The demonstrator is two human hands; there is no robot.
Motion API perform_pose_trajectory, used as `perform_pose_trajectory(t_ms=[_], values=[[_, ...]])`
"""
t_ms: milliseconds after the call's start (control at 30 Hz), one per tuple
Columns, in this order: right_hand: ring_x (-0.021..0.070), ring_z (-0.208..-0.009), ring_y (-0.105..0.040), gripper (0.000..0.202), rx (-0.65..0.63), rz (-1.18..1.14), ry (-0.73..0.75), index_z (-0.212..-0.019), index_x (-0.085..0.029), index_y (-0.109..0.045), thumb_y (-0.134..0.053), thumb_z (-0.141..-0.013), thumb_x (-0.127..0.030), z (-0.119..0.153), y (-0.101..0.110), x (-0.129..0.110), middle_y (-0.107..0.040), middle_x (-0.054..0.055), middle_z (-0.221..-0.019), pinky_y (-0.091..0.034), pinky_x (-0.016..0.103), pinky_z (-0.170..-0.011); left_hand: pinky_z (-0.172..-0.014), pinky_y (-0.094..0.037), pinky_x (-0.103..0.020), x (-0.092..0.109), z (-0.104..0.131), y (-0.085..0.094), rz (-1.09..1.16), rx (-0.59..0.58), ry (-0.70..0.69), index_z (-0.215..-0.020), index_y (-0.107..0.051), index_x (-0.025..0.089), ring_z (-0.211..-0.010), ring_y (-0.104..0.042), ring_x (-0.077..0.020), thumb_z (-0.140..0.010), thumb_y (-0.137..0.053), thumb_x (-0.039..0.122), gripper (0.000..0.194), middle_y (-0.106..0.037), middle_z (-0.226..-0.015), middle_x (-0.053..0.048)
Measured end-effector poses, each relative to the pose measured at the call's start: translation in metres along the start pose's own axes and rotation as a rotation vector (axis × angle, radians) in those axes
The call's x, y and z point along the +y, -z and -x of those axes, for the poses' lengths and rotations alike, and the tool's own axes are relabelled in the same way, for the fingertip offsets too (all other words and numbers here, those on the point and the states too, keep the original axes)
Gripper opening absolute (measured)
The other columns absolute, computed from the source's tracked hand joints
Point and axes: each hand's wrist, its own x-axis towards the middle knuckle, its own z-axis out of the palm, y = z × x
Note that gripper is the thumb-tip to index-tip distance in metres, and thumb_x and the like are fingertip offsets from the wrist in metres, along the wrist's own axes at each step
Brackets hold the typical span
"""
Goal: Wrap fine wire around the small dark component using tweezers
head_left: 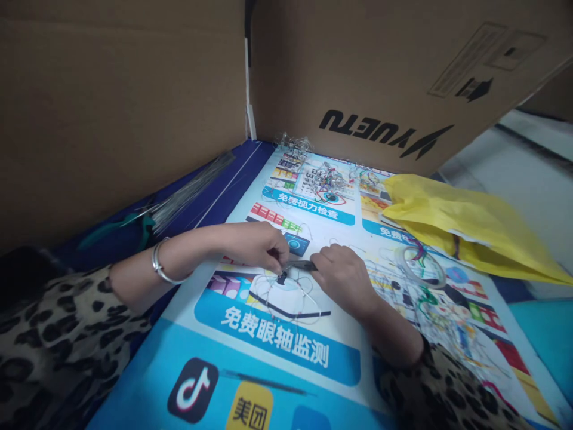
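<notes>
My left hand (264, 246) is closed in a pinch above the printed sheet, its fingertips on thin wire too fine to see clearly. A small dark piece (282, 277) hangs just below them. A loose loop of thin wire with tiny beads (305, 294) spreads beneath both hands. My right hand (341, 276) is closed round a dark metal tool that looks like small pliers (301, 264). Its handles are hidden in the palm, and its narrow tip points left, reaching my left fingertips.
Cardboard walls (125, 107) stand at the left and back. Green-handled pliers (145, 230) and a bundle of straight wires (192, 191) lie at left. Tangled wire (331, 179) sits at the back. At right are a tape roll (423, 266), more tangled strands and a yellow bag (465, 221).
</notes>
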Motion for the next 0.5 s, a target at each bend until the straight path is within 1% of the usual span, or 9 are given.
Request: perform_pose_trajectory(t_ms=[200, 367, 500], values=[[0.0162, -0.069, -0.042, 0.012, 0.007, 0.001, -0.033, -0.067, -0.019, -0.055, -0.053, -0.078, -0.023, 0.0002, 0.0002, -0.0010, -0.053, 0.002, -0.065, -0.026, 0.029, -0.065, -0.059, -0.034, -0.017, -0.0031, -0.0047, -0.0056, 0.045, 0.031, 0.035, -0.080, -0.066, 0.017, -0.066, -0.054, -0.0088, -0.076, -0.059, 0.028, 0.013, -0.063, -0.073, 0.002], [0.0163, -0.068, -0.043, 0.014, 0.018, 0.012, -0.075, -0.067, -0.019, -0.055, -0.051, -0.079, -0.025, -0.0002, -0.0006, -0.0025, -0.053, 0.002, -0.064, -0.026, 0.029, -0.064, -0.052, -0.031, -0.017, -0.0033, -0.0042, -0.0062, 0.057, 0.126, 0.088, -0.077, -0.061, 0.015, -0.060, -0.050, -0.0078, -0.072, -0.063, 0.029, 0.014, -0.058, -0.069, 0.004], [0.0162, -0.069, -0.043, 0.012, 0.023, 0.026, -0.088, -0.068, -0.019, -0.055, -0.054, -0.078, -0.026, 0.0009, -0.0007, -0.0034, -0.053, 0.002, -0.065, -0.025, 0.029, -0.064, -0.053, -0.031, -0.017, -0.0022, -0.0027, -0.0062, 0.042, 0.188, 0.082, -0.078, -0.060, 0.016, -0.062, -0.049, -0.0079, -0.070, -0.065, 0.025, 0.013, -0.056, -0.072, 0.003]])
